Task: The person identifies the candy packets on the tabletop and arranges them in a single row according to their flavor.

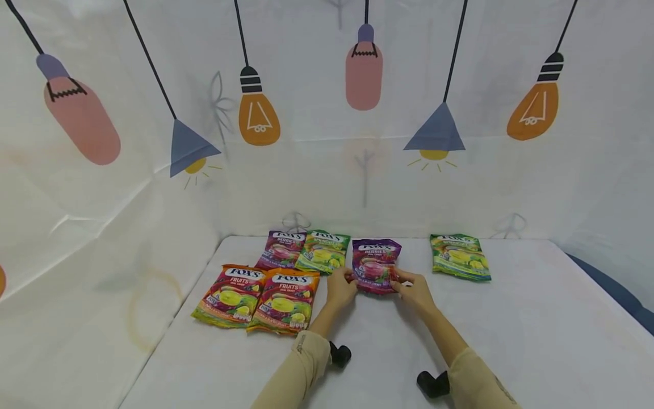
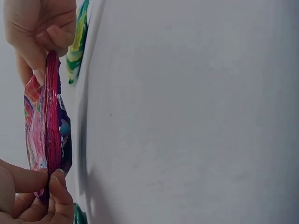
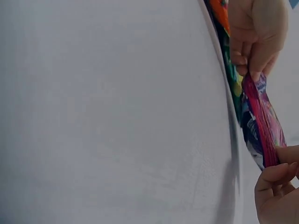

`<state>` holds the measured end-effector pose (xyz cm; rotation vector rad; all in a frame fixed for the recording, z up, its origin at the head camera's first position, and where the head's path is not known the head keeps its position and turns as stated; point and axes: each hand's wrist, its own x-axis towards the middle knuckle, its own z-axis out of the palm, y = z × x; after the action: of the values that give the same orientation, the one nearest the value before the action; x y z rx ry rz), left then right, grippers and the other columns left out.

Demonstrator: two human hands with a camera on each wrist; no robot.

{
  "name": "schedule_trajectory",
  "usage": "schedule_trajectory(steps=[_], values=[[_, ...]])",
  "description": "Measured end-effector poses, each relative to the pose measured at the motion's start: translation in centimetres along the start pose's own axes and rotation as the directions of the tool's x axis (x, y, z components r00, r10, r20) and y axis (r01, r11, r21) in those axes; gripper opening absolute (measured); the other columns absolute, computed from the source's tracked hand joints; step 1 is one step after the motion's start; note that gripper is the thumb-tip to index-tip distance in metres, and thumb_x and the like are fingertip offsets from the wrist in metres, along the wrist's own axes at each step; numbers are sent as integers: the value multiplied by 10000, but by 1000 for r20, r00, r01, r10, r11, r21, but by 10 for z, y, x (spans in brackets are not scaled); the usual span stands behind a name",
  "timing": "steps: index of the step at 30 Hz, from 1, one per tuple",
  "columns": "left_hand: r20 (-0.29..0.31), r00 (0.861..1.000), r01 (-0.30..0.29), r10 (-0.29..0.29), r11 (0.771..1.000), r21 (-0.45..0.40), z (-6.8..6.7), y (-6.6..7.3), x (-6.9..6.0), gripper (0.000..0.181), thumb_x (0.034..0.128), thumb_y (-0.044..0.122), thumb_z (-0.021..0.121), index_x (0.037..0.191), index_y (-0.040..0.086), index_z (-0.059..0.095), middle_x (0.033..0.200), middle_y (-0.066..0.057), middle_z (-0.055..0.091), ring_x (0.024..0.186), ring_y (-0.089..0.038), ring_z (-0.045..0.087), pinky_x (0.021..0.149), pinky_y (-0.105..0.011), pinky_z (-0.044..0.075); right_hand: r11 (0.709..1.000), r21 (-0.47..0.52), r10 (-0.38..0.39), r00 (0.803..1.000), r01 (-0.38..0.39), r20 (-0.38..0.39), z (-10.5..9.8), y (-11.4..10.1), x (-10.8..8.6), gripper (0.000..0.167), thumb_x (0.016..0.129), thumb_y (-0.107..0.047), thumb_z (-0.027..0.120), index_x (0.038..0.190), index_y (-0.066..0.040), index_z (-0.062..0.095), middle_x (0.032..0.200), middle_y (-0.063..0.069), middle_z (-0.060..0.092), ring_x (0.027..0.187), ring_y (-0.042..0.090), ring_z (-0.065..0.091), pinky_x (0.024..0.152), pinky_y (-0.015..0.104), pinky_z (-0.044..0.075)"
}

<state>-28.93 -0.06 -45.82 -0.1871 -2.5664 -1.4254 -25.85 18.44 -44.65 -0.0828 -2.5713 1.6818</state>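
Note:
A purple Fox's Berries candy bag [image 1: 375,264] is held between both hands in the middle of the white table. My left hand [image 1: 341,288] pinches its lower left corner, and my right hand [image 1: 415,291] pinches the lower right corner. Seen edge-on in the left wrist view, the bag [image 2: 52,126] has its bottom seam between thumb and fingers of each hand. The right wrist view shows the same grip on the bag [image 3: 261,121]. Just left of it lies a green Springtea-like Fox's bag [image 1: 322,253], partly overlapping another purple Berries bag [image 1: 282,250].
Two orange-red Fox's Fruits bags [image 1: 231,296] lie side by side at the left front. One more green Fox's bag [image 1: 460,257] lies apart at the right. A white sheet with printed lamps [image 1: 327,187] hangs behind the table [image 1: 531,329].

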Motion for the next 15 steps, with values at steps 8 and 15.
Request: schedule_trajectory(steps=[8, 15], values=[[31, 999, -31, 31, 1000, -4, -11, 6, -12, 148, 818, -9, 664, 959, -52, 650, 813, -103, 619, 736, -163, 537, 666, -293, 483, 999, -35, -17, 1000, 17, 3, 0, -5, -14, 418, 897, -39, 566, 1304, 25, 498, 1076, 229, 578, 870, 223, 504, 576, 249, 462], [36, 996, -78, 79, 997, -27, -21, 9, -23, 105, 823, -11, 659, 927, -20, 648, 801, -86, 613, 716, -140, 507, 629, -250, 447, 1000, 3, -14, 1000, 14, 14, -1, -12, -24, 420, 900, -31, 566, 1313, 9, 493, 1105, 222, 576, 791, 167, 488, 544, 230, 451]])
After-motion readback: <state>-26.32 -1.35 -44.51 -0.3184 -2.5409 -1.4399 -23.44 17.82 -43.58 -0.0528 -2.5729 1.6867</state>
